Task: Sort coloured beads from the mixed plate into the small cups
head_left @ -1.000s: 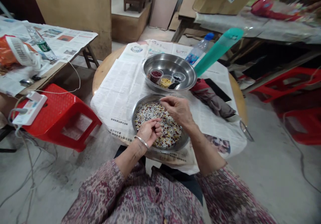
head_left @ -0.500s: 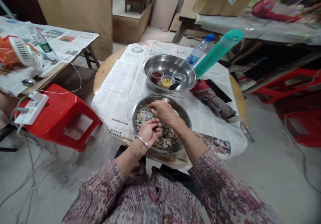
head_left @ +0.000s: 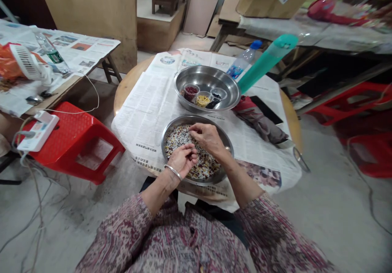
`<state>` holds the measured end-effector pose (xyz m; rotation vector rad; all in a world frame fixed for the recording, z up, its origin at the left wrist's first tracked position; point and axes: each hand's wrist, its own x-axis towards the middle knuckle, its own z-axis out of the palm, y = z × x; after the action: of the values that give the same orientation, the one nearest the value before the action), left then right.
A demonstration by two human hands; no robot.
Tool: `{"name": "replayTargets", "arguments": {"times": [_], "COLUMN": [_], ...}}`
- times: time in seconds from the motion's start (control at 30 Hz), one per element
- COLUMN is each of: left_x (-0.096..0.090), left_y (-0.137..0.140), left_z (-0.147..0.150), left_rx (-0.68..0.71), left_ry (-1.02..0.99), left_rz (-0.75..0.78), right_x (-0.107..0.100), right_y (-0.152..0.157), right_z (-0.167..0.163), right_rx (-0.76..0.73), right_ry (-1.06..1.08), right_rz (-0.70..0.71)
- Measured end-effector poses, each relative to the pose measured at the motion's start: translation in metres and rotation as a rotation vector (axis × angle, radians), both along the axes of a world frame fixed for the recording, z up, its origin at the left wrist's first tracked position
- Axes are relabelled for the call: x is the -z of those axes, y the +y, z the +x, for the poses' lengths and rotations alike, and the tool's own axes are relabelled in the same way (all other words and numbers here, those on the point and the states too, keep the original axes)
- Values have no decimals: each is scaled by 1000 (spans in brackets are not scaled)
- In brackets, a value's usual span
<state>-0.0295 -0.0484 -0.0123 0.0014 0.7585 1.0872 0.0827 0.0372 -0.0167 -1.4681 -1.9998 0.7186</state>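
Observation:
Both my hands are over a steel basin [head_left: 226,138] holding a mix of tiny white, dark red, yellow and black pieces [head_left: 180,136], like grains, beans or beads; I cannot tell which. My left hand [head_left: 183,159], with a silver bangle [head_left: 174,172] on the wrist, is palm up with its fingers curled and thumb pressed to them. Above and right of it, my right hand [head_left: 207,137] hangs palm down, thumb and fingertips pinched together. Anything in either pinch is too small to name.
Behind stands a second steel basin [head_left: 208,73] with small cups of red [head_left: 191,90], yellow [head_left: 202,100] and black pieces [head_left: 218,94]. A bottle [head_left: 245,61], a long green tube-like object [head_left: 269,63] and a folded umbrella [head_left: 260,120] lie around it. A red stool [head_left: 73,138] stands left.
My right hand has shifted slightly right and away from the basin's far left, uncovering more of the mix. My left hand stays nearly where it was.

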Motion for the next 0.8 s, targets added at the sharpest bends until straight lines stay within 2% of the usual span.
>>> {"name": "replayTargets", "arguments": {"times": [0.23, 0.37, 0.47, 0.57, 0.67, 0.8], "left_x": [-2, -2, -2, -2, -2, 0], "left_y": [0, 0, 1, 2, 2, 2], "left_z": [0, 1, 2, 4, 4, 5], "left_rx": [-8, -44, -73, -81, -99, -84], "left_ry": [15, 37, 33, 20, 30, 61], "left_rz": [-9, -35, -34, -20, -24, -35], "right_x": [10, 3, -10, -20, -21, -12], "right_y": [-2, -8, -18, -24, -22, -6], "right_z": [14, 17, 20, 23, 24, 16], "right_rx": [89, 126, 37, -120, -151, -44], "right_ry": [244, 408, 448, 376, 310, 209], "right_rz": [-112, -237, -332, -385, -359, -184]}}
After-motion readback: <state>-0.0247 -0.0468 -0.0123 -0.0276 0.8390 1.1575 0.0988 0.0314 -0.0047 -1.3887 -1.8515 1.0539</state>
